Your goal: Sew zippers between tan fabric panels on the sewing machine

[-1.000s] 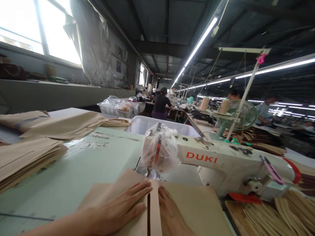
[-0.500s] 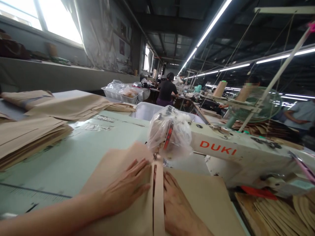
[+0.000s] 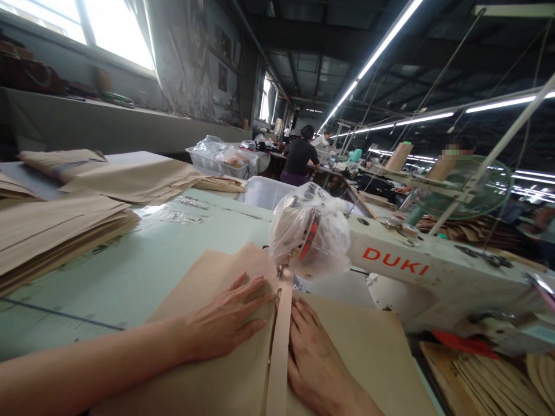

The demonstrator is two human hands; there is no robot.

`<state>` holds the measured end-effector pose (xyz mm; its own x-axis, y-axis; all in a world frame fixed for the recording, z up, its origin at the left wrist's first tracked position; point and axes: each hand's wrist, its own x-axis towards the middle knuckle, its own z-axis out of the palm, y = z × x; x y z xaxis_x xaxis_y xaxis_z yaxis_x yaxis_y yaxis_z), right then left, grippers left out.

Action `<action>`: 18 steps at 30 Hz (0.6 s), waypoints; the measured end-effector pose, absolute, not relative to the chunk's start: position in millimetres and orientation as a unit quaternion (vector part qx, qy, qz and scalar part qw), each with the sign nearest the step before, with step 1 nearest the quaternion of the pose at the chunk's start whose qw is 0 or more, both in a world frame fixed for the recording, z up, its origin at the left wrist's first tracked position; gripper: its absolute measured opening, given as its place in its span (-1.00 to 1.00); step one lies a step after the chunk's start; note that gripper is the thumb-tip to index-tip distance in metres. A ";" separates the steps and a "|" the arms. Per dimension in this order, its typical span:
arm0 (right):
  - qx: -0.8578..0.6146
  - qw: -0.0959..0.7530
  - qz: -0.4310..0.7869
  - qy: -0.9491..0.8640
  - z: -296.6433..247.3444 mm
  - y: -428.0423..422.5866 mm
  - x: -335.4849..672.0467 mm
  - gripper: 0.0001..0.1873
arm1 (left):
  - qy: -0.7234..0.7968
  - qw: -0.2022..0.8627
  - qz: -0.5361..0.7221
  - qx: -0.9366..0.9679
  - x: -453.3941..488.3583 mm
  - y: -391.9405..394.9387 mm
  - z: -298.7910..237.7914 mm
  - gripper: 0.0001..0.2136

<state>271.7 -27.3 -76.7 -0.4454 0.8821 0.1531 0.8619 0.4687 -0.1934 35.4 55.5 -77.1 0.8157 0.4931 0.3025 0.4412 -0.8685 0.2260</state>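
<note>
My left hand (image 3: 225, 318) lies flat, fingers stretched, on a tan fabric panel (image 3: 208, 358) left of a narrow tan strip (image 3: 280, 346). My right hand (image 3: 314, 358) lies flat on the tan panel (image 3: 373, 352) to the right of that strip, fingertips pointing toward the needle. The strip runs up under the head of a white DUKI sewing machine (image 3: 416, 277), whose head is wrapped in a clear plastic bag (image 3: 310, 231). Both hands press the fabric down on the pale green table (image 3: 143, 266).
Stacks of tan cut pieces (image 3: 52, 231) lie at the left. More pieces (image 3: 481, 381) are piled at the lower right. A white bin (image 3: 264, 193) stands behind the table. A person in black (image 3: 299, 159) sits farther back. A fan (image 3: 468, 188) and thread cones (image 3: 399, 156) stand at the right.
The fabric and strip have fed forward toward the needle, with both hands following. The view has dropped and closed in on the machine.
</note>
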 end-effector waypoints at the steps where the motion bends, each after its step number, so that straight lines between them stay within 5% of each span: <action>1: -0.514 0.111 0.046 -0.850 -76.3 -27.3 271.6 -0.38 | 0.246 0.068 0.180 0.950 35.3 55.2 -77.1 -0.47; 18: -0.500 0.141 0.032 -0.854 -76.1 -28.0 268.8 -0.34 | 0.258 0.083 0.174 0.947 39.4 43.5 -70.8 -0.48</action>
<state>268.8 -28.0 -76.1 -0.4593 0.8631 0.2097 0.8452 0.4973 -0.1956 39.4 43.5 -70.8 0.8057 0.5180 0.2874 0.4601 -0.8528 0.2472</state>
